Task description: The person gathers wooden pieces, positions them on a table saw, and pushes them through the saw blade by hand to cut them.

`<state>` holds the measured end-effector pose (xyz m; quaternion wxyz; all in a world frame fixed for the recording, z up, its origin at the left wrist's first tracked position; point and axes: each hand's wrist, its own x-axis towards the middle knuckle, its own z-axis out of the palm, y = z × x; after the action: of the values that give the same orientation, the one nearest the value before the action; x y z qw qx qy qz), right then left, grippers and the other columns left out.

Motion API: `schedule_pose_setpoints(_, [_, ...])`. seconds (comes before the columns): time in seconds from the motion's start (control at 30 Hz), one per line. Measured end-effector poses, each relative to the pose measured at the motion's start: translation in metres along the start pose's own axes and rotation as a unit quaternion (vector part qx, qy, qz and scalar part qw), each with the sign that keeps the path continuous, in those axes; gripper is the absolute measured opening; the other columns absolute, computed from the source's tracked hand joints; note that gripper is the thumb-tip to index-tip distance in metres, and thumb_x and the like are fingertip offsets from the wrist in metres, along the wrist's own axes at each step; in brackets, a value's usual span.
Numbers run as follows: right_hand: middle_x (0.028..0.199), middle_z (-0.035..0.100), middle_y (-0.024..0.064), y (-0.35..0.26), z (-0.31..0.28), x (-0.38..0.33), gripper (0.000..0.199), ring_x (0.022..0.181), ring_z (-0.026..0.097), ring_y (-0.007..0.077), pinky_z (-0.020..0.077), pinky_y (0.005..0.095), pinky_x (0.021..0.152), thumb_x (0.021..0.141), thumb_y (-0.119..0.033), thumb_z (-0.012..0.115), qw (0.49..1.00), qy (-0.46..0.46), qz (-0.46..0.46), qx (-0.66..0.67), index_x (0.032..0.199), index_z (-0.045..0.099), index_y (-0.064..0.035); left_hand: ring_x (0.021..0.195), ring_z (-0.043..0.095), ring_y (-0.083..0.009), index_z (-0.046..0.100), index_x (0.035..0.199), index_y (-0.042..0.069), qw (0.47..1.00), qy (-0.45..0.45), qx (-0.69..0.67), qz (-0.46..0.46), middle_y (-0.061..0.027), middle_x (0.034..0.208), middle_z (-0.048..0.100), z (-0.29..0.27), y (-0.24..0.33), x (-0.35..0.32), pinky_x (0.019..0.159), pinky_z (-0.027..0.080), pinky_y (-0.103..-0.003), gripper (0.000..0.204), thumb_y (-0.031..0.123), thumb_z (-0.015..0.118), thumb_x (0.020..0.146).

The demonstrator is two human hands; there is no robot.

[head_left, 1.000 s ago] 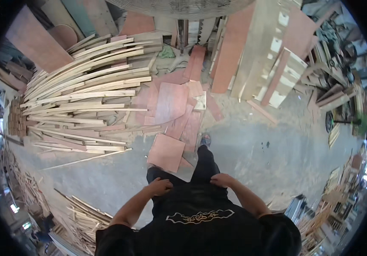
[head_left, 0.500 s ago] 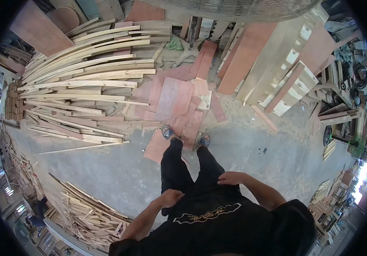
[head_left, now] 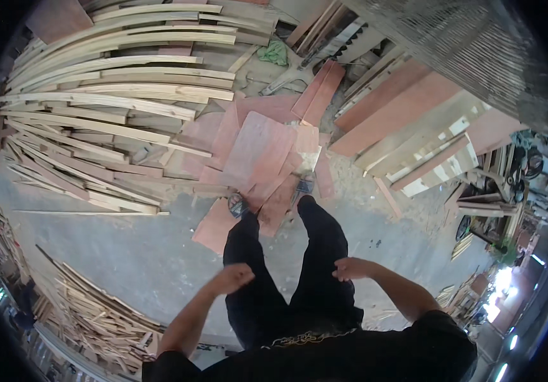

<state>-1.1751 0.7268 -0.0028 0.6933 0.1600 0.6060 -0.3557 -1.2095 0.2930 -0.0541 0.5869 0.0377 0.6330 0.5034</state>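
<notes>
My left hand (head_left: 233,278) is over the left thigh of my black trousers (head_left: 243,245), its fingers curled in. Across from it, my right hand (head_left: 353,269) lies at the outer edge of the right thigh, also closed, with its fingertips turned inward against the dark cloth. Whether either hand pinches a fold of cloth is hidden. Beyond my feet, thin reddish plywood sheets (head_left: 258,149) lie overlapping on the floor. My left shoe (head_left: 237,205) rests beside a separate reddish sheet (head_left: 215,228), and my right shoe (head_left: 304,186) is at the pile's edge.
Long pale timber strips (head_left: 127,102) fan out at the far left. Wide boards (head_left: 401,105) lean at the far right, below a large fan guard (head_left: 452,44). A green cloth (head_left: 274,53) lies at the back. Scrap strips (head_left: 95,305) are heaped at the near left.
Both hands have moved forward from near my hips to my thighs, and the left has also shifted left. My right foot has stepped forward to the sheets. The view has turned.
</notes>
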Motion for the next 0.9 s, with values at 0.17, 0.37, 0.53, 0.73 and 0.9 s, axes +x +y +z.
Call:
schedule_pose_setpoints(0.17, [0.108, 0.07, 0.0188, 0.01, -0.163, 0.149, 0.037, 0.099, 0.068, 0.0345, 0.0531, 0.0421, 0.088, 0.092, -0.039, 0.065, 0.954, 0.183, -0.102, -0.215, 0.09, 0.061, -0.0018, 0.09, 0.068, -0.0263, 0.069, 0.102, 0.002, 0.942, 0.275, 0.158, 0.106, -0.015, 0.099, 0.07, -0.12, -0.094, 0.156, 0.078, 0.054, -0.036, 0.021, 0.021, 0.066, 0.092])
schedule_pose_setpoints(0.37, [0.112, 0.067, 0.0189, 0.021, -0.387, 0.351, 0.024, 0.109, 0.061, 0.0388, 0.048, 0.0486, 0.094, 0.083, -0.025, 0.069, 0.814, 0.422, -0.161, -0.365, 0.096, 0.066, -0.0051, 0.11, 0.063, -0.0396, 0.054, 0.131, 0.001, 0.907, 0.366, 0.197, 0.068, -0.0236, 0.126, 0.062, -0.21, -0.122, 0.392, 0.09, 0.052, -0.045, 0.064, 0.035, 0.076, 0.082])
schedule_pose_setpoints(0.53, [0.123, 0.059, 0.0216, -0.072, -0.471, 0.46, 0.043, 0.114, 0.055, 0.0409, 0.043, 0.0502, 0.1, 0.085, -0.028, 0.067, 0.756, 0.503, -0.196, -0.37, 0.119, 0.058, -0.004, 0.127, 0.051, -0.0437, 0.023, 0.153, 0.002, 0.874, 0.448, 0.189, -0.011, -0.0276, 0.141, 0.049, -0.235, -0.148, 0.481, 0.104, 0.043, -0.051, 0.102, 0.04, 0.08, 0.077])
schedule_pose_setpoints(0.73, [0.14, 0.046, 0.0329, -0.138, -0.531, 0.538, 0.082, 0.134, 0.043, 0.0467, 0.0337, 0.0467, 0.112, 0.087, -0.047, 0.064, 0.783, 0.584, -0.041, -0.211, 0.148, 0.032, -0.0017, 0.133, 0.04, -0.0473, 0.022, 0.154, 0.008, 0.814, 0.532, 0.211, -0.098, -0.0275, 0.14, 0.045, -0.208, -0.125, 0.512, 0.109, 0.031, -0.058, 0.12, 0.039, 0.091, 0.061])
schedule_pose_setpoints(0.9, [0.155, 0.022, 0.0368, -0.145, -0.556, 0.558, 0.115, 0.137, 0.038, 0.0497, 0.0321, 0.0472, 0.115, 0.074, -0.059, 0.071, 0.752, 0.654, -0.08, 0.019, 0.152, 0.02, 0.0086, 0.107, 0.06, -0.0329, 0.051, 0.131, 0.005, 0.874, 0.475, 0.1, 0.01, -0.0172, 0.114, 0.063, -0.221, -0.172, 0.523, 0.094, 0.046, -0.045, 0.078, 0.031, 0.089, 0.068])
